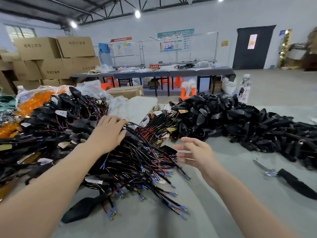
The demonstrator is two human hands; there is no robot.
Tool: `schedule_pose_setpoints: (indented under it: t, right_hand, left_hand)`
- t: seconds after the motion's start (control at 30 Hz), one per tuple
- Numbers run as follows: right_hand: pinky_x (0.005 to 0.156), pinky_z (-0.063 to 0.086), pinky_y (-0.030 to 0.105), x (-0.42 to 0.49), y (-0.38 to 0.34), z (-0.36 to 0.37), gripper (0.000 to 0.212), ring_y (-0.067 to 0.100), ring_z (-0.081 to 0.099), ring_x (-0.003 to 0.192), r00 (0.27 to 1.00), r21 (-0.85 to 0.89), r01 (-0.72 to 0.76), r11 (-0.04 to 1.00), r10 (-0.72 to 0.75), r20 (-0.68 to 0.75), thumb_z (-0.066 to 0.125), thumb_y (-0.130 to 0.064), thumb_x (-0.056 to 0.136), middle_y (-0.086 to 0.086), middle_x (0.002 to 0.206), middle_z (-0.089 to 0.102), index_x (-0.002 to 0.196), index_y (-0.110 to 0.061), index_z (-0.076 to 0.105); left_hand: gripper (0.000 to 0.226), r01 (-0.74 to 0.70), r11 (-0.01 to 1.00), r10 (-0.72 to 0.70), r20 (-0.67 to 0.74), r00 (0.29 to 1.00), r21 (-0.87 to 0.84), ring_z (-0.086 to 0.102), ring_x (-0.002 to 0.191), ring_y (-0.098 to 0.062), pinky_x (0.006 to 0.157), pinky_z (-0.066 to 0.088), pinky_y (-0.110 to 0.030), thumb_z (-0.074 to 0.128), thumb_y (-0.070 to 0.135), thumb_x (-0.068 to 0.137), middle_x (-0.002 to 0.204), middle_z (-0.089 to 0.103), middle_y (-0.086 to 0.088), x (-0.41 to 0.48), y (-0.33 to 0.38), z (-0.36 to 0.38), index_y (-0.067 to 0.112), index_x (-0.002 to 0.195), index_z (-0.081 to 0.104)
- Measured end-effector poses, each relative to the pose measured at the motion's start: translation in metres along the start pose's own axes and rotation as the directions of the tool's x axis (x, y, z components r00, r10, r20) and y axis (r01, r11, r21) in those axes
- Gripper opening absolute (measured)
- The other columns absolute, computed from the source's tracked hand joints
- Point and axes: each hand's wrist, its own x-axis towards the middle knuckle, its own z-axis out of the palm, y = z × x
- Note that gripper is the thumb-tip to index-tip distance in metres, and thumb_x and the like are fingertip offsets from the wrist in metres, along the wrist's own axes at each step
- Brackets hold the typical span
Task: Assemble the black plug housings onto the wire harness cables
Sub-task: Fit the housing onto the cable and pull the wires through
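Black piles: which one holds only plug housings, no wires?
The pile of plug housings at the far right; the cable pile in the middle and the left pile show red wires.
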Motion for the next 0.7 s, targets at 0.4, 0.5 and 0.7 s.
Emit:
schedule_pose_setpoints:
  t: [0.4, 0.5, 0.7]
  right_hand:
    - [0.058, 0.056, 0.024, 0.052, 0.011, -0.064, 0.026, 0.019, 0.064, 0.069, 0.995, 0.032, -0.015, 0.999, 0.018, -0.099, 0.040, -0.002, 0.101, 0.008, 0.094, 0.073, 0.114, -0.010, 0.060]
    - [0.057, 0.056, 0.023, 0.062, 0.016, -0.088, 0.024, 0.016, 0.065, 0.066, 0.990, 0.033, -0.010, 0.999, 0.015, -0.143, 0.041, -0.003, 0.101, 0.005, 0.089, 0.074, 0.111, -0.011, 0.062]
    - [0.061, 0.059, 0.024, 0.074, 0.025, -0.125, 0.025, 0.014, 0.069, 0.068, 0.977, 0.056, -0.017, 0.998, 0.028, -0.210, 0.043, -0.006, 0.101, 0.001, 0.084, 0.077, 0.109, -0.015, 0.064]
  left_hand:
    - [0.038, 0.114, 0.971, -0.062, 0.237, 0.969, -0.210, 0.055, 0.118, -0.033, 0.098, 0.047, -0.047, 0.039, 0.026, 0.103, 0.132, 0.057, -0.014, 0.110, 0.095, 0.063, 0.013, 0.135, 0.054]
    - [0.034, 0.183, 0.975, -0.137, 0.309, 0.941, -0.125, 0.056, 0.114, -0.035, 0.093, 0.049, -0.047, 0.036, 0.025, 0.103, 0.125, 0.061, -0.014, 0.130, 0.104, 0.083, 0.011, 0.128, 0.056]
    - [0.035, 0.186, 0.980, -0.200, 0.347, 0.916, 0.076, 0.050, 0.123, -0.034, 0.085, 0.046, -0.046, 0.045, 0.030, 0.103, 0.131, 0.054, -0.012, 0.151, 0.114, 0.110, 0.014, 0.134, 0.051]
